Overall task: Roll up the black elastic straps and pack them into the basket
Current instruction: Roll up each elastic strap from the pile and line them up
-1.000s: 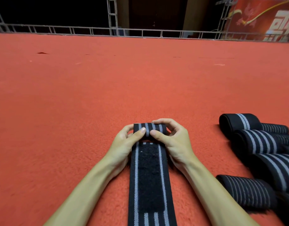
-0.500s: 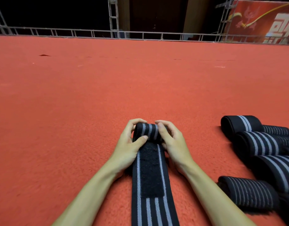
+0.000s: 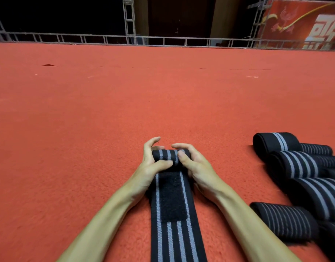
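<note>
A black elastic strap [image 3: 172,233] with grey stripes and a black hook-and-loop patch lies flat on the red carpet, running toward me. Its far end is wound into a small roll [image 3: 168,157]. My left hand [image 3: 151,165] grips the roll's left end, thumb pressed on top and fingers curled behind. My right hand [image 3: 197,165] grips the right end the same way. Several rolled straps [image 3: 303,167] lie in a row at the right. No basket is in view.
Red carpet [image 3: 106,120] stretches far ahead and to the left. A metal truss rail [image 3: 162,39] edges it at the back, with a red banner [image 3: 304,23] at the back right.
The roll has grown thicker and moved toward me along the strap. Both hands have shifted their hold, with the left fingers now lifted higher behind the roll.
</note>
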The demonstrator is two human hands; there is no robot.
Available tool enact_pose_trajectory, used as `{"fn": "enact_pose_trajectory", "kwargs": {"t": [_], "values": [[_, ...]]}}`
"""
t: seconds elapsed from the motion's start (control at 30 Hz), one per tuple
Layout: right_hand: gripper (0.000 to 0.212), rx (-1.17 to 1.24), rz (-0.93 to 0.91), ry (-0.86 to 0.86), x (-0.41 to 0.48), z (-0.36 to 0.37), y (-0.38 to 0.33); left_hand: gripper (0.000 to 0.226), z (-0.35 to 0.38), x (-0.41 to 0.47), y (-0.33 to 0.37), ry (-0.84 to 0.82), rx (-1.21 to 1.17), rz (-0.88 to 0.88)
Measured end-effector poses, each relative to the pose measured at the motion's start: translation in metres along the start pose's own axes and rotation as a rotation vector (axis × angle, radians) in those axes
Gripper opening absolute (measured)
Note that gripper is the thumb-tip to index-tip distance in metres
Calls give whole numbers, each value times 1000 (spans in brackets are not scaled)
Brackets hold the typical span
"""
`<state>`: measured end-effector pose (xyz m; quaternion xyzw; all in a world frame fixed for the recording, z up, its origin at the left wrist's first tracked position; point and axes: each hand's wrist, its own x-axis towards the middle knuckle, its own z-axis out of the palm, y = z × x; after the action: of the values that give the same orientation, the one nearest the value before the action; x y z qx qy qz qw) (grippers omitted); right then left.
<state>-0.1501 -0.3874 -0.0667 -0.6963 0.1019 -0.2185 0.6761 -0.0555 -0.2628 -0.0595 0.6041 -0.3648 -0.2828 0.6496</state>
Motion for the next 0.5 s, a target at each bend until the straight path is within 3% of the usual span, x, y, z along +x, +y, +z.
{"fn": "enact_pose_trajectory", "kwargs": {"t": [0.2,0.33,0.5], "values": [[40,128,-104,15,-4,-3,1,55,5,-2,3,49,-10,-72],[46,171,-143,24,-5,-1,-2,60,5,-1,2,119,-3,-17],[49,83,-144,44,-4,0,-2,41,-1,-1,0,133,-37,48]]}}
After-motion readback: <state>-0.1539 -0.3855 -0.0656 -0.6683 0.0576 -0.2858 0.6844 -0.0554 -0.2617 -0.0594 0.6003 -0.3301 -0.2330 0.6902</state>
